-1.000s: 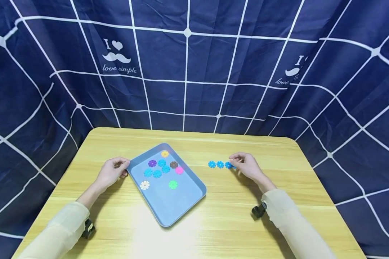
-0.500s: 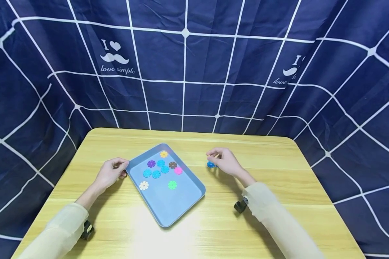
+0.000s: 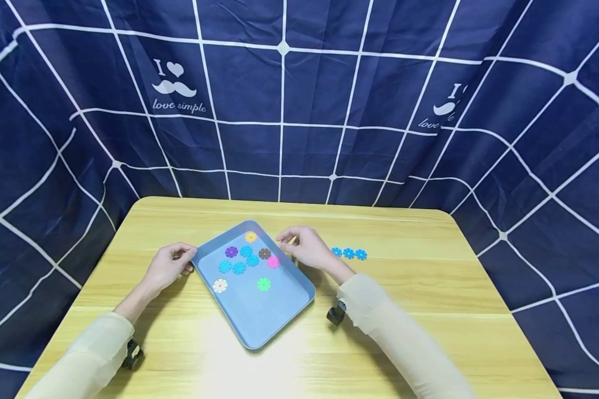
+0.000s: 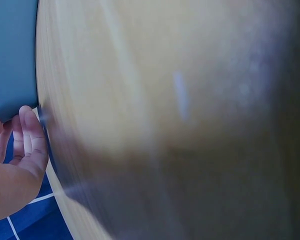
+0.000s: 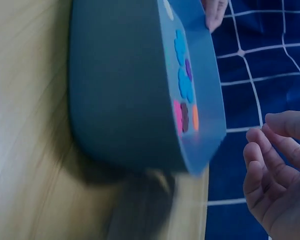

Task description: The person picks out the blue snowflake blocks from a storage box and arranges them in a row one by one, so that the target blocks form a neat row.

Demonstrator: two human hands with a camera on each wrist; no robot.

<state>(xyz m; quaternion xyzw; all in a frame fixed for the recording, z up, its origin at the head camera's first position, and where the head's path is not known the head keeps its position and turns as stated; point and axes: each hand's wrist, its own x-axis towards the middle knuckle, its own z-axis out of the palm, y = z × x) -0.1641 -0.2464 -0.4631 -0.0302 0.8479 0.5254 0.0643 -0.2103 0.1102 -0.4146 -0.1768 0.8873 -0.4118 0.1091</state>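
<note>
My left hand pinches the left corner of a blue-grey tray between thumb and fingers. In the left wrist view, the fingers lie against that corner. Notched flower-shaped plastic discs are spread in the tray: several light-blue ones, plus purple, orange, brown, pink, green and cream ones. My right hand hovers by the tray's right rim, its fingers loosely curled. In the right wrist view, nothing shows between its thumb and fingertips.
To the right of the tray, three blue discs lie in a row on the wooden table. A dark blue curtain with white lines hangs behind and at both sides of the table.
My right hand has moved left from the row of blue discs to the tray's right rim, uncovering all three. My left hand stays at the tray's corner.
</note>
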